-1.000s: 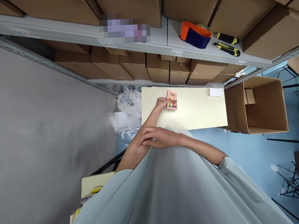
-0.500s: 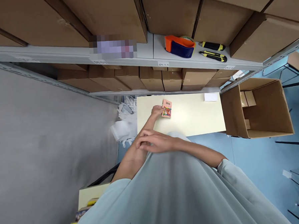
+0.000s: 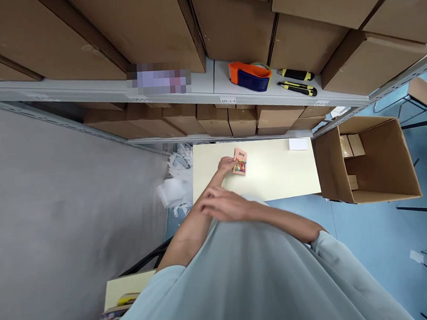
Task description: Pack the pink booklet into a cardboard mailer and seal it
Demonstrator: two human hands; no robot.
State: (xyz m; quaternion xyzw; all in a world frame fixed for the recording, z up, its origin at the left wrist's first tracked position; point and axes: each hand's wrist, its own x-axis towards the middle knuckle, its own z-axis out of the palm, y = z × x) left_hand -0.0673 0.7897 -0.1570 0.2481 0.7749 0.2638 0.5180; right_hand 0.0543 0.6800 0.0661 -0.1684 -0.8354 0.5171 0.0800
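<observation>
My left hand (image 3: pixel 225 164) reaches down to the pale yellow table (image 3: pixel 272 181) and grips the left edge of a small pink box with a colourful picture (image 3: pixel 240 161), which lies on the tabletop. My right hand (image 3: pixel 223 207) rests flat against my left forearm near my grey shirt, fingers stretched out and holding nothing. A small white pad (image 3: pixel 298 144) lies at the table's far right corner.
An open cardboard box (image 3: pixel 371 163) with smaller boxes inside stands right of the table. Shelves above hold brown cartons (image 3: pixel 229 121), an orange-and-blue tape dispenser (image 3: pixel 249 75) and two yellow-black utility knives (image 3: pixel 297 81). Crumpled white paper (image 3: pixel 175 181) lies left of the table.
The view has tilted, so the table sits lower in the picture. My left hand stays on the pink box; my right hand has shifted slightly along my forearm.
</observation>
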